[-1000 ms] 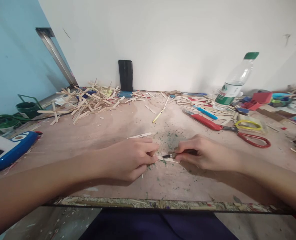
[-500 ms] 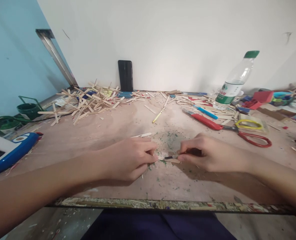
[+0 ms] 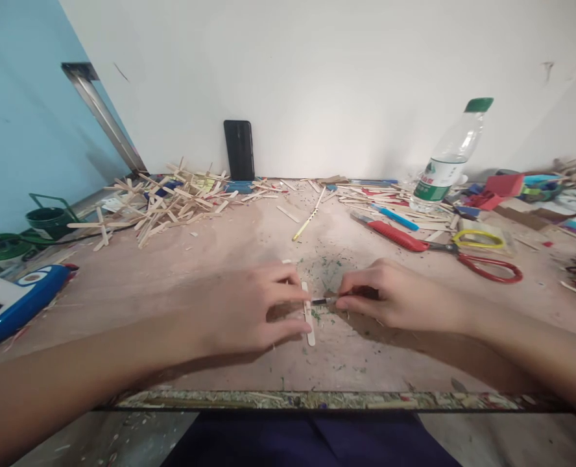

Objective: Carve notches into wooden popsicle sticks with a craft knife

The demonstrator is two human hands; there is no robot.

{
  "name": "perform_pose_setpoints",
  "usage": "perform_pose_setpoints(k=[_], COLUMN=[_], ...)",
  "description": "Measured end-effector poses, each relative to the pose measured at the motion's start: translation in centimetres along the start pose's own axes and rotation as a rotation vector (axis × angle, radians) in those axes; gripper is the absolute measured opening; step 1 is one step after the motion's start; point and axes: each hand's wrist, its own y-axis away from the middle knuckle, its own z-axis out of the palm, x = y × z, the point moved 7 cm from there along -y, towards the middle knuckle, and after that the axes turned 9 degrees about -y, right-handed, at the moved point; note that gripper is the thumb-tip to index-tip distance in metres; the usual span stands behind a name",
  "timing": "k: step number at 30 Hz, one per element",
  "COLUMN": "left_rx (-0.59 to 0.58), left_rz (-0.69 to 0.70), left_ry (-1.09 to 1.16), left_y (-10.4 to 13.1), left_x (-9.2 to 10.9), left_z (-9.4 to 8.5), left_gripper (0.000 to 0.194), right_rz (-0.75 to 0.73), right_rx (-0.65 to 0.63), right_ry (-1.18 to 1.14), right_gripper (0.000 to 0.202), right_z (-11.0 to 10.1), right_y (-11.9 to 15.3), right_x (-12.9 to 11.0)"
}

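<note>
A flat wooden craft stick [image 3: 310,336] lies on the worktop, pointing away from me. My left hand [image 3: 253,305] reaches it from the left; index finger and thumb are stretched apart, their tips touching the stick. Between the thumb and forefinger of my right hand [image 3: 390,295] is pinched a small thin blade [image 3: 320,301], dark toward its tip. The tip points left and meets the stick near my left index finger. The rest of the blade is hidden in my right fingers. Part of another pale stick shows behind my left hand.
Scissors [image 3: 490,266], a red utility knife [image 3: 397,235] and a bottle [image 3: 436,178] are at right. A heap of craft sticks [image 3: 171,201] lies back left, beside an upright phone [image 3: 239,150]. A yellow stick [image 3: 307,220] lies ahead; green scraps dot the worktop [image 3: 210,259].
The craft stick has turned from lying crosswise to pointing away from me. My left fingers have spread from a pinch. The right hand still holds the blade.
</note>
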Motion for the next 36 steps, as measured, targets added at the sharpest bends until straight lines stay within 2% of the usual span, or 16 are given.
perform_pose_setpoints(k=[3, 5, 8, 14, 17, 20, 36], left_rx=[-0.036, -0.091, -0.146, -0.150, -0.151, -0.182, -0.296], left_rz=[-0.125, -0.141, -0.117, -0.106, -0.096, -0.112, -0.207], left_ry=[-0.120, -0.209, -0.285, -0.311, -0.324, -0.324, -0.277], left_y=[-0.1, -0.1, 0.0, 0.2, 0.1, 0.0, -0.3], left_x=[-1.4, -1.8, -1.6, -1.4, -1.2, -1.1, -1.0], left_z=[1.0, 1.9, 3.1, 3.5, 3.4, 3.5, 3.5], left_gripper=[0.060, 0.087, 0.105, 0.110, 0.105, 0.100, 0.101], right_rz=[0.004, 0.005, 0.000, -0.023, -0.043, -0.063, -0.122], right_rx=[0.008, 0.000, -0.006, 0.002, -0.004, 0.009, 0.045], right_ry=[-0.025, -0.043, -0.060, -0.059, -0.058, -0.046, -0.111], right_gripper=[0.033, 0.035, 0.035, 0.031, 0.030, 0.029, 0.032], right_z=[0.1, 0.3, 0.7, 0.7, 0.8, 0.8, 1.2], right_y=[0.1, 0.2, 0.3, 0.2, 0.2, 0.1, 0.0], right_x=[-0.4, -0.7, -0.9, -0.9, -0.7, -0.6, -0.5])
